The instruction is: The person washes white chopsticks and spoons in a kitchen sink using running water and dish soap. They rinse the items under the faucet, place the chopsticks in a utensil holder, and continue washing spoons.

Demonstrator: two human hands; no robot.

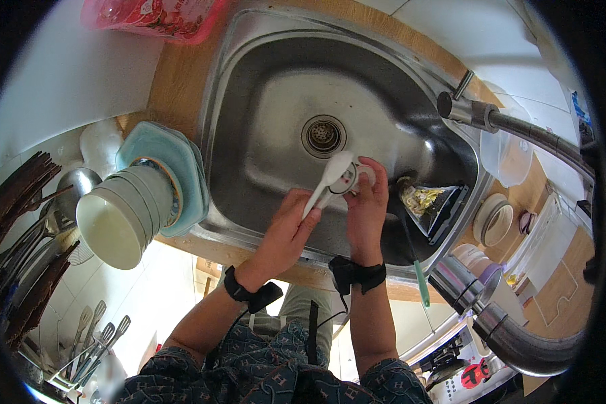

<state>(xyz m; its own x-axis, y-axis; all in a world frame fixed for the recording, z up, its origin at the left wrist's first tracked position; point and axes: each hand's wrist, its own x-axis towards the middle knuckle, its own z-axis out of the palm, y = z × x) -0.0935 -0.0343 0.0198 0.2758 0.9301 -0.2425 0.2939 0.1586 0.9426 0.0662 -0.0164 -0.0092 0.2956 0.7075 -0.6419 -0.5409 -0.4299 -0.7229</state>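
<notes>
Over the near part of the steel sink, both my hands are closed on things. My left hand grips the handle of a white spoon, its bowl pointing up and to the right. Beside it, my right hand holds a small pale round piece with reddish marks and a dark rim; its exact kind is unclear. The spoon's bowl overlaps that piece and partly hides it. Beyond them lies the round drain. A black corner strainer with food scraps sits right of my right hand.
Stacked pale bowls and blue plates stand left of the sink. A faucet reaches in from the right. A green-handled tool leans on the near right rim. A pink container sits at the far left.
</notes>
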